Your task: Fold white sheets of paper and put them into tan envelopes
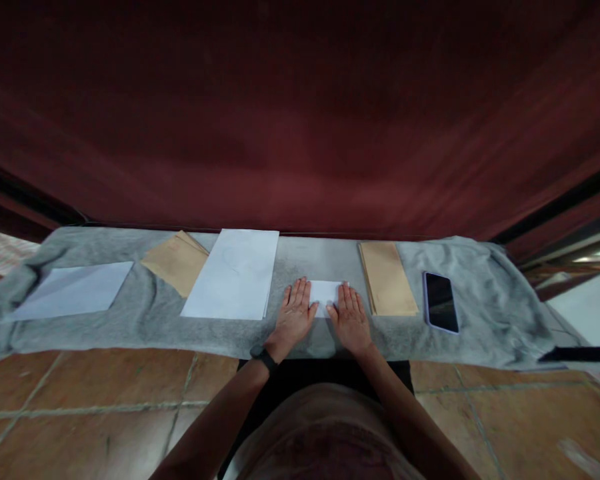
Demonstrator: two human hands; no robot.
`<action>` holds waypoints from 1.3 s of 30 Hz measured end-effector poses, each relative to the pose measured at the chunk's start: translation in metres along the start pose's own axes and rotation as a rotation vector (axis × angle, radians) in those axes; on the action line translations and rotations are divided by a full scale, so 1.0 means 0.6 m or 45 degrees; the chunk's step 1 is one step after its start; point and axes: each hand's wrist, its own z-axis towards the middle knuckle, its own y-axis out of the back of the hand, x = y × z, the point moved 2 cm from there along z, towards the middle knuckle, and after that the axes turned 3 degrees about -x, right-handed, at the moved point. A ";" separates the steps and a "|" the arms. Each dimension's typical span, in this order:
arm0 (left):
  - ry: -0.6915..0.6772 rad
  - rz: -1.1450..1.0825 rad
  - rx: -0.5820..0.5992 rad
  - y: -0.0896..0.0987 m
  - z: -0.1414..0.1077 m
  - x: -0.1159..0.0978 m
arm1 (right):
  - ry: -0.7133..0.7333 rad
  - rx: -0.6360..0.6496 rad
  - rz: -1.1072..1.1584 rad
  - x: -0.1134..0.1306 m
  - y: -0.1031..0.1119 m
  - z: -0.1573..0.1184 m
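Observation:
A small white piece of paper, seemingly folded (325,291), lies flat on the grey cloth between my two hands. My left hand (297,310) rests on its left edge, fingers stretched out and pointing away from me. On the paper's right edge lies my right hand (351,320), also flat with fingers extended. Both thumbs point inward over the paper, with a gap between them. The palms and fingers cover the paper's two sides. Just right of my right hand is a stack of brown envelopes (389,279). To the left sits a stack of white paper sheets (234,275).
Grey cloth (153,327) covers the narrow surface. Farther left lie more brown envelopes (176,261) and a white sheet (75,291). A smartphone (441,302) rests at the right. Behind rises a dark red panel (290,133); tiled floor (95,387) shows below the front edge.

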 end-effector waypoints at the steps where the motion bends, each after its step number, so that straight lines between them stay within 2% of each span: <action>1: 0.008 0.003 -0.009 0.001 -0.002 0.003 | -0.007 -0.011 -0.009 -0.001 0.001 -0.001; 13: 0.117 0.035 -0.043 0.005 -0.019 0.022 | -0.058 -0.066 -0.026 -0.015 0.007 -0.012; 17: 0.154 0.026 -0.076 0.013 -0.022 0.012 | -0.106 -0.068 -0.006 -0.008 0.016 -0.014; 19: 0.086 -0.006 -0.089 0.015 -0.026 -0.005 | -0.084 -0.038 0.030 0.005 0.020 -0.014; 23: -0.148 -0.056 -0.057 0.009 -0.040 -0.047 | 0.089 0.050 0.147 0.038 0.020 -0.020; 26: -0.170 -0.042 -0.046 0.002 -0.051 -0.058 | 0.127 0.037 0.154 0.041 0.017 -0.031; 33: -0.059 0.014 -0.050 0.007 -0.062 -0.037 | 0.119 -0.030 0.017 0.009 0.020 -0.046; 39: 0.032 0.055 -0.033 0.010 -0.067 -0.024 | 0.082 -0.071 -0.036 0.000 0.026 -0.050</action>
